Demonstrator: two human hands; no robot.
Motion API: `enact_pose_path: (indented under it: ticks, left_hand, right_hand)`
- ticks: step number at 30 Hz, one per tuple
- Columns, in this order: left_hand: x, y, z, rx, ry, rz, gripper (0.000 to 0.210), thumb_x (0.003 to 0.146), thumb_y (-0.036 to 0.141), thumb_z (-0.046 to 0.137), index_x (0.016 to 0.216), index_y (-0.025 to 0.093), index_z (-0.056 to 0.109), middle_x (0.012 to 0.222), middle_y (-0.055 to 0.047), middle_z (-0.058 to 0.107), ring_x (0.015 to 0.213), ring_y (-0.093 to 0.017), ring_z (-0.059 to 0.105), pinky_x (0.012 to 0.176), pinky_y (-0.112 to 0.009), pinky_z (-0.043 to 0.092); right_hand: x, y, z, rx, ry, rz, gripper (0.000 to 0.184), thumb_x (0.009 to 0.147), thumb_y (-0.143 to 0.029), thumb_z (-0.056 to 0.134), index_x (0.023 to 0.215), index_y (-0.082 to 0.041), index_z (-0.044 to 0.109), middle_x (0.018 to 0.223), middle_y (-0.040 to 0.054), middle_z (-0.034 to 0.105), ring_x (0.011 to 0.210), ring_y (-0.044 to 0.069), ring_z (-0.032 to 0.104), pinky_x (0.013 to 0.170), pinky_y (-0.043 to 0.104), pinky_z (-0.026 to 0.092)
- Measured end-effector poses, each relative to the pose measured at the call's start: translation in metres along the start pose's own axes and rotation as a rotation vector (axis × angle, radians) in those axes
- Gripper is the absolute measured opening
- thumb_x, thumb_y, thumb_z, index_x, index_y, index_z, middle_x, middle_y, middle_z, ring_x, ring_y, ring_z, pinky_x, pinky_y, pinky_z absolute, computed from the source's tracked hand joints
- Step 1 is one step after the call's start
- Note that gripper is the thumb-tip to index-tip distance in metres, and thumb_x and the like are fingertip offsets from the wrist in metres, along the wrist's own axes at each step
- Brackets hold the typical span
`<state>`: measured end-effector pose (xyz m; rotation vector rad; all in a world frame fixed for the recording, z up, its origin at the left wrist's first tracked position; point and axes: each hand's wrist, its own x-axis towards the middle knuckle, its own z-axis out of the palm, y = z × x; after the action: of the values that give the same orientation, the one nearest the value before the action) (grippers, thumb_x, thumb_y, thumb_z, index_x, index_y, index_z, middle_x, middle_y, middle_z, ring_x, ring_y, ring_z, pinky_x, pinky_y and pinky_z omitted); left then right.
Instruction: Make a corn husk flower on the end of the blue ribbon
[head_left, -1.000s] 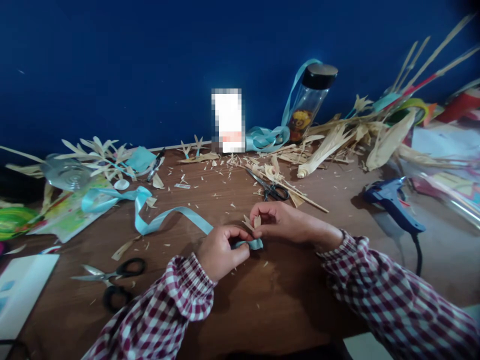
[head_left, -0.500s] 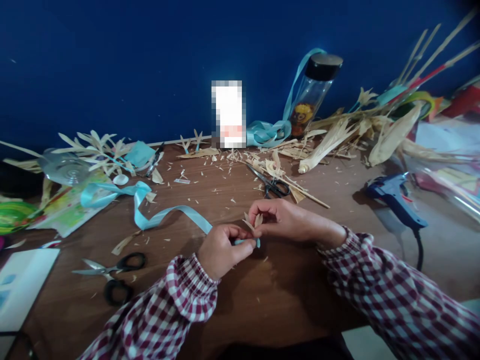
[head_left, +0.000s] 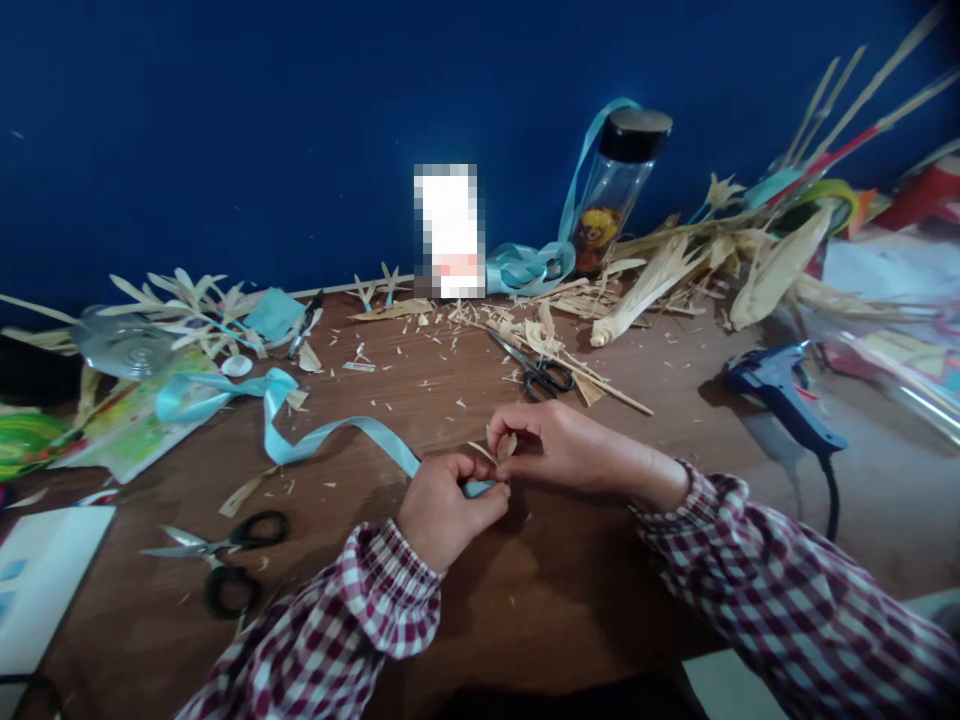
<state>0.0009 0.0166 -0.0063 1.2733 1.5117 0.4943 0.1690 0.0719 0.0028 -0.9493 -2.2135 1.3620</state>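
Note:
My left hand (head_left: pixel 451 508) is closed on a light-blue satin ribbon (head_left: pixel 360 426), whose tail runs off to the left across the table. A short piece of the blue shows between thumb and fingers. Close against it, my right hand (head_left: pixel 551 445) pinches a small flower of dry corn husk (head_left: pixel 507 446), with pale pointed petals sticking up between the fingertips. The flower's base is hidden by my fingers, so I cannot tell how the ribbon meets it.
Scissors (head_left: pixel 217 560) lie open at the left, and another pair (head_left: pixel 540 372) lies beyond my hands. A blue glue gun (head_left: pixel 787 395) rests at the right. Along the wall are a bright phone-like screen (head_left: pixel 451 230), a glass bottle (head_left: pixel 611 200), corn husks (head_left: pixel 652 290) and husk flowers (head_left: pixel 187 305).
My right fingers have shifted slightly around the flower, and its petals have turned so fewer show. The whole view has moved a little.

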Motion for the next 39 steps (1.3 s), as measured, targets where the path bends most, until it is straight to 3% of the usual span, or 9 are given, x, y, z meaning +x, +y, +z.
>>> enact_pose_path:
  ticks: [3,5,10,17,22,26,33,39]
  left_hand:
    - [0.002,-0.002,-0.006,-0.028,-0.035,-0.037,0.018,0.062,0.032,0.062,0.064,0.014,0.063,0.048,0.005,0.048,0.045,-0.008,0.039,0.045,-0.021,0.030]
    - [0.005,-0.006,-0.011,-0.056,-0.076,-0.023,0.020,0.062,0.033,0.063,0.066,0.013,0.065,0.049,0.005,0.050,0.046,-0.009,0.040,0.047,-0.021,0.031]
    - [0.009,-0.016,-0.017,-0.097,-0.142,0.026,0.020,0.063,0.032,0.063,0.070,0.013,0.066,0.053,0.002,0.054,0.050,-0.009,0.044,0.050,-0.022,0.034]
    - [0.006,-0.011,-0.011,-0.107,-0.106,0.012,0.017,0.063,0.030,0.063,0.065,0.014,0.062,0.050,0.004,0.053,0.047,-0.008,0.041,0.048,-0.021,0.034]
    - [0.002,-0.005,-0.005,-0.072,-0.029,-0.007,0.016,0.062,0.027,0.063,0.069,0.013,0.065,0.054,0.003,0.055,0.046,-0.008,0.041,0.045,-0.020,0.034]
    - [0.000,-0.005,-0.001,-0.064,-0.006,0.011,0.018,0.063,0.028,0.062,0.073,0.013,0.066,0.059,0.000,0.059,0.049,-0.009,0.045,0.046,-0.020,0.035]
    - [0.000,-0.013,0.006,-0.009,0.093,0.047,0.021,0.064,0.029,0.062,0.074,0.012,0.068,0.066,-0.005,0.065,0.056,-0.013,0.053,0.052,-0.023,0.041]
    - [-0.001,-0.017,0.011,0.091,0.181,0.122,0.016,0.065,0.028,0.061,0.070,0.015,0.067,0.060,-0.003,0.065,0.054,-0.014,0.054,0.052,-0.023,0.041]
  right_hand:
    - [0.000,0.007,-0.001,0.175,0.009,0.065,0.027,0.074,-0.027,0.067,0.093,-0.018,0.051,0.072,-0.0031,0.058,0.064,0.011,0.052,0.058,0.021,0.039]
    - [0.000,0.012,-0.003,0.311,-0.055,0.124,0.034,0.075,-0.032,0.067,0.099,-0.017,0.048,0.076,-0.0011,0.061,0.067,0.012,0.055,0.060,0.022,0.042]
    - [0.001,0.016,-0.003,0.413,-0.268,0.117,0.024,0.077,-0.035,0.065,0.090,-0.015,0.060,0.081,0.0015,0.062,0.073,0.013,0.057,0.068,0.025,0.043]
    - [0.003,0.019,0.005,0.535,-0.216,0.118,0.016,0.076,-0.029,0.066,0.082,-0.015,0.060,0.076,-0.0015,0.060,0.070,0.011,0.054,0.070,0.025,0.042]
    - [0.003,0.019,0.002,0.416,-0.182,0.148,0.021,0.075,-0.034,0.067,0.076,-0.014,0.060,0.070,-0.0019,0.059,0.063,0.010,0.051,0.061,0.022,0.040]
    - [0.002,0.018,0.000,0.308,-0.128,0.126,0.015,0.076,-0.028,0.064,0.075,-0.013,0.061,0.069,-0.0012,0.060,0.061,0.009,0.051,0.056,0.019,0.038]
    - [0.002,0.017,0.001,0.127,-0.051,0.111,0.007,0.073,-0.019,0.061,0.070,-0.012,0.062,0.063,-0.0020,0.058,0.057,0.009,0.048,0.053,0.019,0.036]
    - [0.002,0.013,0.002,0.062,-0.009,0.172,0.011,0.072,-0.021,0.061,0.069,-0.011,0.064,0.058,-0.0029,0.054,0.055,0.009,0.045,0.051,0.019,0.034]
